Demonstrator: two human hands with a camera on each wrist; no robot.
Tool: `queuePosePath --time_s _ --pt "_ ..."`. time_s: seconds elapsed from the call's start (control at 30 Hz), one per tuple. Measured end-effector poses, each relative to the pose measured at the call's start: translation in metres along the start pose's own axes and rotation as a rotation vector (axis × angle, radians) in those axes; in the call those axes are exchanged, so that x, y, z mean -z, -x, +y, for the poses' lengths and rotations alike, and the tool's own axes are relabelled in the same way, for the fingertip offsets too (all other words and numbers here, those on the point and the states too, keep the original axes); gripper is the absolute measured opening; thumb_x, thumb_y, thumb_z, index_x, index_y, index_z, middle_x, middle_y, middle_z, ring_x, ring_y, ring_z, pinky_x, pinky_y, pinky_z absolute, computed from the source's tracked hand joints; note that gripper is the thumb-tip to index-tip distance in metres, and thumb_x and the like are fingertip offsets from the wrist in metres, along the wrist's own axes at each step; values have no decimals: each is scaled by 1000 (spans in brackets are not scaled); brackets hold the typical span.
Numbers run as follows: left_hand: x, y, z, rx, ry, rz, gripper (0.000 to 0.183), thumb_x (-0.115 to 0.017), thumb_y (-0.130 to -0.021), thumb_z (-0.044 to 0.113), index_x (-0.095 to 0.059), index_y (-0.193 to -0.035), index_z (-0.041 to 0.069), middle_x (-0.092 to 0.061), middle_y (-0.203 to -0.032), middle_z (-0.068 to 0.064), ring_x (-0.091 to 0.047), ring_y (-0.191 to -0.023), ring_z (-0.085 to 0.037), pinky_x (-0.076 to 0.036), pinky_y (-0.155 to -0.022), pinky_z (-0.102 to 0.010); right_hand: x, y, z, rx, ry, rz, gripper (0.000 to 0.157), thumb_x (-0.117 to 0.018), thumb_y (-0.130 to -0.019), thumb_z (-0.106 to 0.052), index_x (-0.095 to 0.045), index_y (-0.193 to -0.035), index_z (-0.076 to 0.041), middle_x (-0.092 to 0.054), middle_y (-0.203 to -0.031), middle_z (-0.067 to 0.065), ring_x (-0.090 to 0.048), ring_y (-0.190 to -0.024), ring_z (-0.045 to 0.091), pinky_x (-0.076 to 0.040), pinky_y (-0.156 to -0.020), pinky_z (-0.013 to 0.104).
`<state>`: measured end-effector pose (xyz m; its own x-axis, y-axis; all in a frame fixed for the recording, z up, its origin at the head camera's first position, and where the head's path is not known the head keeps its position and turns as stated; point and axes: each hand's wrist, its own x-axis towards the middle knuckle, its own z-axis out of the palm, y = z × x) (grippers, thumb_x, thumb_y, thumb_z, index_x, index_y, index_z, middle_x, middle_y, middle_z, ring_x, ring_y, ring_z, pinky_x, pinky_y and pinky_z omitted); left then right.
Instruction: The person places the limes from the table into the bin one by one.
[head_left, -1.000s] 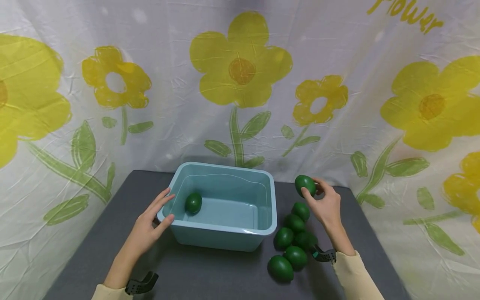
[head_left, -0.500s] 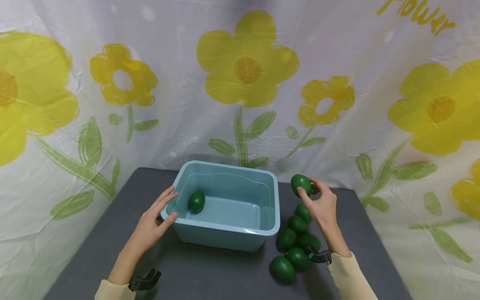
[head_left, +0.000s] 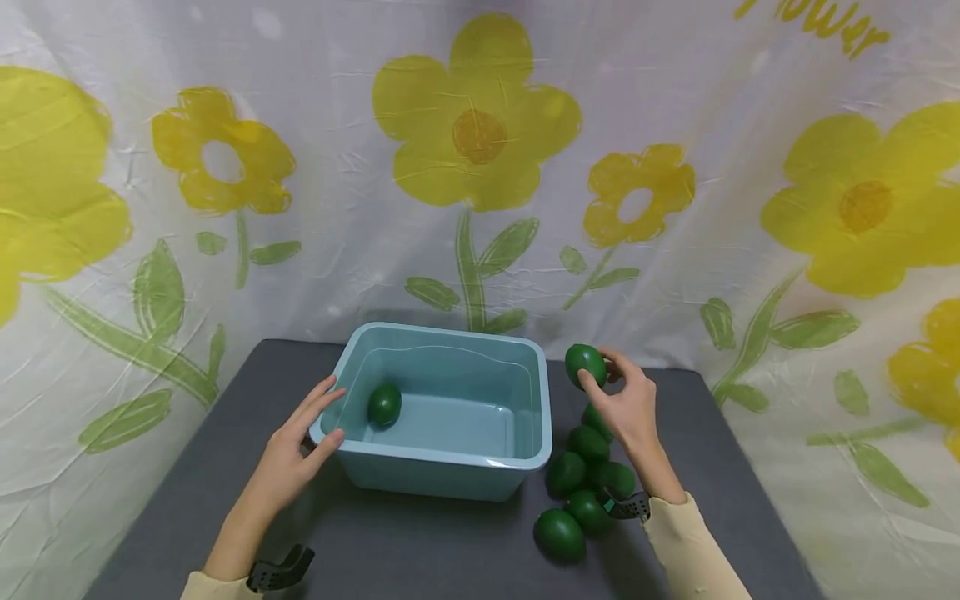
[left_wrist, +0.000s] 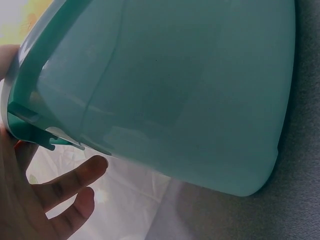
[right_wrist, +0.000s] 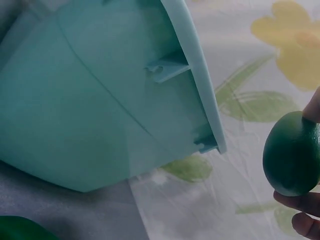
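My right hand point(head_left: 630, 406) pinches a dark green oval fruit point(head_left: 585, 366) between thumb and fingers, raised to the right of a light blue plastic bin point(head_left: 442, 455). The right wrist view shows the held fruit point(right_wrist: 290, 152) at its right edge, with the hand mostly cut off. At the bin's left front corner, my left hand point(head_left: 288, 462) rests on the rim with fingers spread and fairly straight. From the left wrist, several of its fingers point(left_wrist: 75, 180) show below the rim, outside the bin wall point(left_wrist: 175, 100). One similar fruit point(head_left: 385, 405) lies inside the bin, near its left wall.
Several more green fruits point(head_left: 566, 475) lie in a cluster on the dark grey tabletop point(head_left: 405, 550), right of the bin and under my right forearm. A white curtain point(head_left: 337, 108) printed with yellow flowers hangs behind the table and along its sides.
My right hand has carried the held fruit leftward, closer to the bin's right side. The left hand stays at the rim, and the bin and its fruit keep their places.
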<state>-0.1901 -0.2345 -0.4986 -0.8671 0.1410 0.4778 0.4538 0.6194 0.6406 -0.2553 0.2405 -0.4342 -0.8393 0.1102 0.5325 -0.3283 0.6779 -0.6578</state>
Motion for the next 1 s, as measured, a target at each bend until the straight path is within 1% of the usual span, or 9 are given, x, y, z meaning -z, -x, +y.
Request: queuePosePath --time_s 0.17,0.3,0.37,0.5,0.6,0.7,0.83,1.0 --pt "0 0 2 14 -3 -3 62 -71 -99 11 -52 -158 18 -37 -171 -7 -52 -110 -4 -50 -66 -27 -2 -1 -2 7 -9 1 41 -81 -93 -24 -73 -127 -3 -73 -99 18 -59 -86 30 -44 -75 45" --pt "0 -1 3 12 -1 -1 60 -70 -100 12 -52 -157 16 -37 -171 -8 -53 -113 -6 -50 -67 -27 -6 -3 -7 15 -19 -9 42 -81 -92 -25 -73 -128 -3 -74 -101 19 -61 -87 32 -47 -75 47" --pt "0 -1 3 12 -2 -1 60 -70 -101 13 -53 -157 16 -37 -171 -8 -54 -116 -9 -50 -67 -28 -8 -3 -10 20 -31 -14 43 -81 -92 -26 -73 -128 -4 -74 -102 19 -62 -88 34 -47 -77 48" --pt "1 0 4 17 -13 -6 60 -71 -101 15 -52 -158 18 -36 -171 -7 -54 -126 -22 -50 -69 -29 -13 -4 -15 43 -51 -16 42 -81 -91 -27 -74 -126 -4 -75 -103 20 -63 -88 35 -46 -81 50" --pt "2 0 4 18 -11 -9 61 -71 -100 14 -52 -158 19 -36 -171 -7 -54 -127 -29 -50 -69 -30 -17 -5 -18 54 -56 -28 41 -81 -92 -27 -74 -125 -5 -74 -98 18 -61 -87 34 -44 -81 49" --pt "2 1 4 23 -9 -11 60 -71 -101 15 -52 -158 19 -36 -171 -7 -54 -128 -32 -50 -69 -30 -20 -5 -20 54 -59 -42 41 -81 -92 -28 -75 -125 -5 -73 -95 17 -61 -87 33 -44 -80 49" --pt "2 1 3 27 -18 -14 60 -70 -101 16 -52 -158 19 -36 -171 -6 -54 -127 -32 -51 -70 -30 -23 -4 -22 29 -84 -60 41 -81 -92 -27 -75 -126 -6 -74 -96 15 -63 -87 30 -49 -77 47" --pt "1 1 2 20 -20 -16 60 -70 -101 16 -51 -159 19 -35 -172 -6 -56 -121 -26 -50 -69 -30 -28 -3 -27 -12 -125 -116 39 -79 -95 -28 -74 -128 -8 -76 -97 12 -64 -88 28 -49 -73 40"
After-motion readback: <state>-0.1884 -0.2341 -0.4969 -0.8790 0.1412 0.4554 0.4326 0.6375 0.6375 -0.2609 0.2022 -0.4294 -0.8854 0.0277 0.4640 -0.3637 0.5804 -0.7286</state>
